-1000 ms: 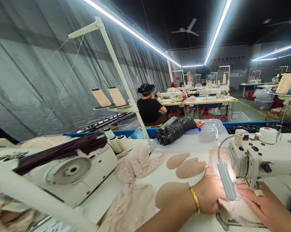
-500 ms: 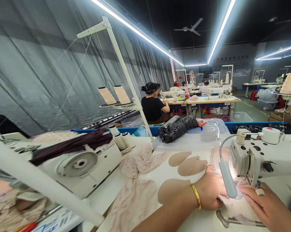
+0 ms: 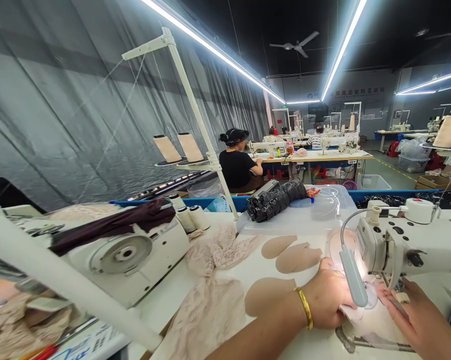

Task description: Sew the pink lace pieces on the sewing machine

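My left hand (image 3: 328, 295), with a gold bangle at the wrist, is closed on the edge of a pale pink fabric piece (image 3: 353, 313), left of the needle area of a white sewing machine (image 3: 409, 245). Its fingertips are partly hidden behind a grey gooseneck lamp (image 3: 353, 277). My right hand (image 3: 411, 312) rests on the machine's right side of the same work, fingers stretched and lying flat near the presser foot, which partly covers them. More pale pink fabric (image 3: 338, 242) is bunched behind the lamp. Three beige cup-shaped pieces (image 3: 298, 257) lie left of my left hand.
Pale lace fabric (image 3: 210, 305) spreads over the table's left part. Beyond it stand another sewing machine (image 3: 128, 260) and a thread stand (image 3: 193, 95) with cones. A black plastic-wrapped bundle (image 3: 276, 200) lies on a translucent lid (image 3: 330, 205). A co-worker (image 3: 236, 167) sits ahead.
My right fingertips have drawn slightly right, away from the lamp's end, and more of the pale work shows there. The left hand has hardly moved.
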`<state>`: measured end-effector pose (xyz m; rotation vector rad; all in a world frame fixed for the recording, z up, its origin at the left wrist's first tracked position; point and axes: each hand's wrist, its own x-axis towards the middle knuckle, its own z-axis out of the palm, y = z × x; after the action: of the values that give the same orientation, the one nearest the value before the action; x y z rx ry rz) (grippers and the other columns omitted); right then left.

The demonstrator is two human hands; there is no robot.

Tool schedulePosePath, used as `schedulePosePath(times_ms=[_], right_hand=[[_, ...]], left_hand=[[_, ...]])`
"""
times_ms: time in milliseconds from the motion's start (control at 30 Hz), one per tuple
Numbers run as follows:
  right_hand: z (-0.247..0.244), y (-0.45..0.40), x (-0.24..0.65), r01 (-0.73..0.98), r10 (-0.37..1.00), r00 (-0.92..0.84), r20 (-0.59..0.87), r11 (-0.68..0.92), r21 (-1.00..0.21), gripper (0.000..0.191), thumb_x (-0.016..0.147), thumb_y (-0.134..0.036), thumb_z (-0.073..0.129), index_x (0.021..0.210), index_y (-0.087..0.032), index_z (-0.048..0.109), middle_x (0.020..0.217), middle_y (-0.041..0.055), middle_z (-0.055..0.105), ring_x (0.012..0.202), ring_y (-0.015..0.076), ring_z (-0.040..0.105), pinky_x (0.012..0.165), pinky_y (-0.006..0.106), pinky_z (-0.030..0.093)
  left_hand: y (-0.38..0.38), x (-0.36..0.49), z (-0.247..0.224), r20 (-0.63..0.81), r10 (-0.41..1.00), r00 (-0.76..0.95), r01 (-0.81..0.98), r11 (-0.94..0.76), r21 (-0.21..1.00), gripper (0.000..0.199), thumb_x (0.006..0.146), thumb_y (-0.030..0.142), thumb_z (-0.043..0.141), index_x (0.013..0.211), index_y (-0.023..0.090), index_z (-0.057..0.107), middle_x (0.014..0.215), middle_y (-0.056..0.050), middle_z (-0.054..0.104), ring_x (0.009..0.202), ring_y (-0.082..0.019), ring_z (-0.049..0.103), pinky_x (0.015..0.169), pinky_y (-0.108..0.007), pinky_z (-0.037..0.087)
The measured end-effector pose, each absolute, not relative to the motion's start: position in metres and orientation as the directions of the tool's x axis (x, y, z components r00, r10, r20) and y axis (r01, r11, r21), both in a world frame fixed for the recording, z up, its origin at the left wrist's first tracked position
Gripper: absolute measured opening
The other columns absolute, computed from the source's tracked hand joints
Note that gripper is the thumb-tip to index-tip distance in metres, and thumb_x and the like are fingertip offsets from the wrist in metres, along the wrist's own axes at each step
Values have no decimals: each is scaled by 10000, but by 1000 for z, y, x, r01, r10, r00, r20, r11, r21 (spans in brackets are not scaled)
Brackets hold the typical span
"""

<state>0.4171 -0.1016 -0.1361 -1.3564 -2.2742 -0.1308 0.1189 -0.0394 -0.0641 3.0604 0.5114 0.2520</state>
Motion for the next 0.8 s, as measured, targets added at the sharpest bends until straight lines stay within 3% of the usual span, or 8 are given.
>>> schedulePosePath(times_ms=[267,433,633,800], right_hand=[[-143,-104,420,845,734,-468,491,534,7,318,1109,-359,548,1325,-262,760,1319,65,808,1237,327,738,957,437,670],[-143,-103,425,829,666,-506,549,551,95,287,1086,-366,587,1273,-250,771,1246,85,826,1223,353,728,935,457,659],[-138,-106,416,834,636,-476,607,546,82,274,1076,-362,570,1198,-255,792,1273,97,819,1215,365,722,939,491,641],[-132,-108,412,821,611,-463,642,569,51,256,1054,-358,577,1178,-312,797,1139,53,851,1099,351,758,892,481,624]], left_hand=[[-40,116,-68,240,332,912,310,-942,125,86,827,177,695,860,231,638,939,50,782,946,-221,697,881,-456,353],[-40,115,-72,238,359,902,333,-932,141,75,855,187,694,900,246,679,990,73,792,958,-212,708,914,-476,337],[-44,116,-67,209,383,900,373,-924,89,47,886,205,690,919,237,691,1024,58,787,930,-209,695,859,-477,335],[-49,116,-66,205,402,892,400,-915,53,42,889,239,696,929,236,708,1031,21,768,952,-239,671,896,-503,335]])
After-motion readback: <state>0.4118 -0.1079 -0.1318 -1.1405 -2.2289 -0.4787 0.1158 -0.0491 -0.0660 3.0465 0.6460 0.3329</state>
